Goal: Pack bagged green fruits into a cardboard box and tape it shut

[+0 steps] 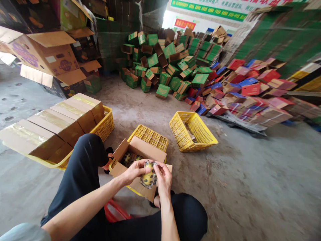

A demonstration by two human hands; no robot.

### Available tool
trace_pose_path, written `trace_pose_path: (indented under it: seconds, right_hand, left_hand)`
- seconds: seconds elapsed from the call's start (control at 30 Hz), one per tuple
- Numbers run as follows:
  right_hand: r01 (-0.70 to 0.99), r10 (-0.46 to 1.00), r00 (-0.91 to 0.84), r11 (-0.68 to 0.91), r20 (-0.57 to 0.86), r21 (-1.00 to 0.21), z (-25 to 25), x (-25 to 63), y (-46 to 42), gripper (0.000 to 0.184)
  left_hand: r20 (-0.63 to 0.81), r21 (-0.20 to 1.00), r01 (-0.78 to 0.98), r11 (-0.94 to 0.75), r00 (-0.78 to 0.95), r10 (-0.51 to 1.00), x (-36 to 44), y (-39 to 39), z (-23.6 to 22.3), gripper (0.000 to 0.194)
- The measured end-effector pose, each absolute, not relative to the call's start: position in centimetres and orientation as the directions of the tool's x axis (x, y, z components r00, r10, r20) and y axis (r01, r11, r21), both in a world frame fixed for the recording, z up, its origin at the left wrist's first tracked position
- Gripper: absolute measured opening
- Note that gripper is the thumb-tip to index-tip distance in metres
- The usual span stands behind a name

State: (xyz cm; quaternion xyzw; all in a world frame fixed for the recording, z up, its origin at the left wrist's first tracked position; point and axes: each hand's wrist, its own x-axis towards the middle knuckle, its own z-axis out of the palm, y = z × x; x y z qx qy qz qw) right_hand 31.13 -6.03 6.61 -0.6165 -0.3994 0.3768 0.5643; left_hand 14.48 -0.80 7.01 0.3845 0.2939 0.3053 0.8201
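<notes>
1. Concrete floor [238,187]: four taped cartons [47,120] in one yellow crate [107,124].
2. One open carton [147,149], at least two fruits [127,157] inside.
3. Left hand [135,171] and right hand [164,177] grip one bagged yellow fruit [148,178] over the open carton.

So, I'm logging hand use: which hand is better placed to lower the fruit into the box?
Probably the left hand: its thumb lies across the fruit, and it sits nearer the opening of the box. The right hand pinches at the upper right edge, farther from that opening.
</notes>
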Motion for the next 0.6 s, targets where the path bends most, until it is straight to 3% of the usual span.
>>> trace_pose_path:
  seconds: [0.13,0.3,0.4,0.53,0.6]
  right_hand:
    - [0.088,0.922,0.385,-0.078,-0.038,-0.993,7.0,32.6,-6.0,0.043]
    - [0.239,0.808,0.589,-0.129,0.038,-0.962,7.3,40.0,-2.2,0.057]
    - [0.439,0.882,0.472,-0.235,0.000,-0.867,6.8,44.5,1.0,0.043]
    - [0.476,0.916,0.385,-0.303,-0.114,-0.826,4.1,46.5,3.7,0.010]
    - [0.474,0.932,0.320,-0.311,-0.168,-0.824,2.3,46.0,4.4,0.010]
  left_hand:
    - [-0.268,0.799,-0.277,0.534,0.631,0.728,13.3,-0.1,6.7,0.060]
    - [-0.304,0.791,-0.271,0.548,0.603,0.737,11.5,1.5,6.3,0.058]
    - [-0.309,0.790,-0.271,0.550,0.598,0.739,11.3,1.9,5.9,0.056]
    - [-0.348,0.766,-0.269,0.584,0.591,0.728,11.8,1.9,5.1,0.054]
    - [-0.387,0.743,-0.260,0.616,0.585,0.713,12.0,2.1,4.8,0.055]
